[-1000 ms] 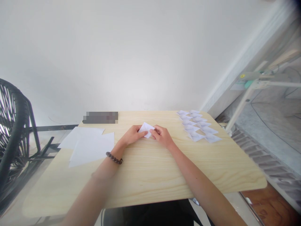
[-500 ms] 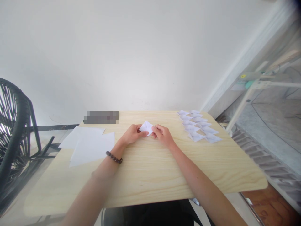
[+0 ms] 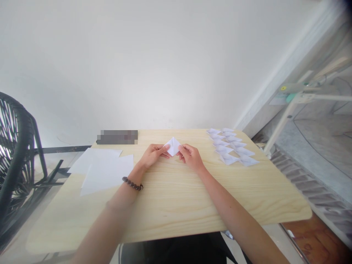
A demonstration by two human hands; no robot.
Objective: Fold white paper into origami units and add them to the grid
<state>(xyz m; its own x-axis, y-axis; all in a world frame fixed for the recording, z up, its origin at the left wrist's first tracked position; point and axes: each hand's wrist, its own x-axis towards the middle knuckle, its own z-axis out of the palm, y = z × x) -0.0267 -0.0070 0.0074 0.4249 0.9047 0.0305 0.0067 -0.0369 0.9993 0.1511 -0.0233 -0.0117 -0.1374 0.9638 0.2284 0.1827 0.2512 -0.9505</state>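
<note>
A small folded white paper (image 3: 173, 147), diamond-shaped with a crease down its middle, is held up over the far middle of the table. My left hand (image 3: 154, 154) pinches its left corner, thumb on the front face. At the right corner, my right hand (image 3: 190, 155) grips it between thumb and curled fingers. A dark bead bracelet circles my left wrist. The fingertips behind the paper are partly hidden.
Several folded white paper pieces (image 3: 229, 158) lie in two columns at the table's far right. Flat white sheets (image 3: 107, 176) overlap at the left, beside a pixelated dark object (image 3: 117, 137). A black woven chair (image 3: 20, 146) stands left of the wooden table (image 3: 176, 205).
The folded paper has turned slightly and now stands more upright, its point toward the wall. My left thumb has shifted from its lower edge up to the left corner.
</note>
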